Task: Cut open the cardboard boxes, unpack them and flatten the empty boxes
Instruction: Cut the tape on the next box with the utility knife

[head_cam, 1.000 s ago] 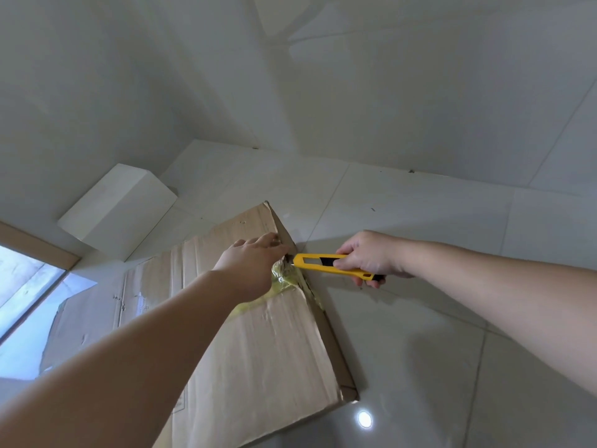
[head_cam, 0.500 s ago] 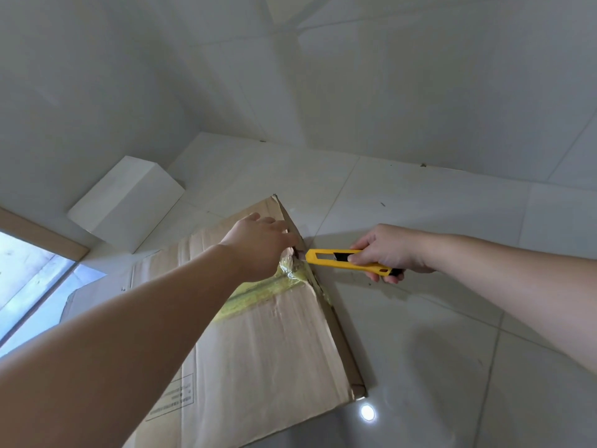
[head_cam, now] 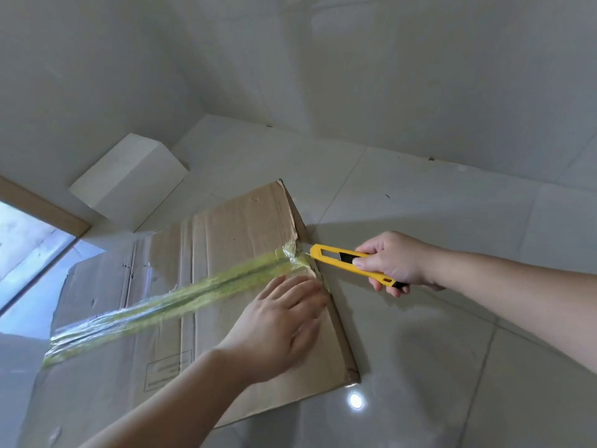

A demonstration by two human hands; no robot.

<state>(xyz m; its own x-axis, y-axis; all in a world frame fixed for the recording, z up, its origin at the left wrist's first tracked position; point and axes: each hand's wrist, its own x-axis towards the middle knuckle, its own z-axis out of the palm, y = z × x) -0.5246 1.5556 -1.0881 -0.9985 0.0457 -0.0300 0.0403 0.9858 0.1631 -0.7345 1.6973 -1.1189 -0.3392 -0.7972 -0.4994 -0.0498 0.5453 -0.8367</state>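
one cardboard box (head_cam: 226, 286), one knife (head_cam: 350, 263), two hands

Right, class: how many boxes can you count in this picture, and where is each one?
2. A brown cardboard box lies on the floor under the left hand; a small white box stands behind it by the wall. More may sit outside the picture.
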